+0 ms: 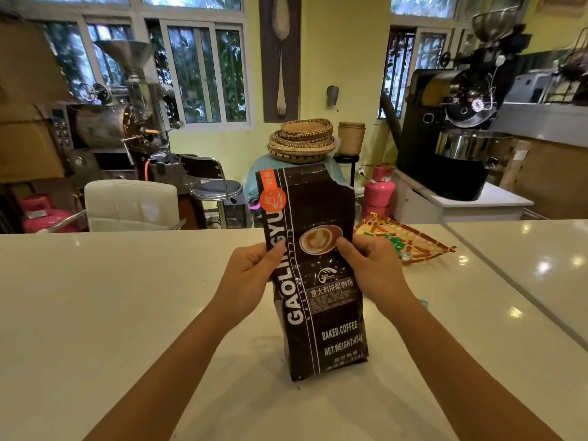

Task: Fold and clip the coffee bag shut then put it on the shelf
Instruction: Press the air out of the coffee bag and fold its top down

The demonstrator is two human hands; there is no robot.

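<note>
A tall dark brown coffee bag (321,313) with white lettering and an orange label stands upright on the white counter (111,297), leaning slightly left. Its top is unfolded, with a torn right corner. My left hand (251,275) grips the bag's left edge about midway up, thumb on the front. On the opposite edge, at the same height, my right hand (369,265) holds on with its thumb beside the printed coffee cup. No clip is visible in either hand.
A woven triangular tray (413,240) with small green items lies on the counter behind my right hand. A white chair (130,205) and a stool stand beyond the counter. Coffee roasters, pink gas cylinders and stacked baskets fill the background.
</note>
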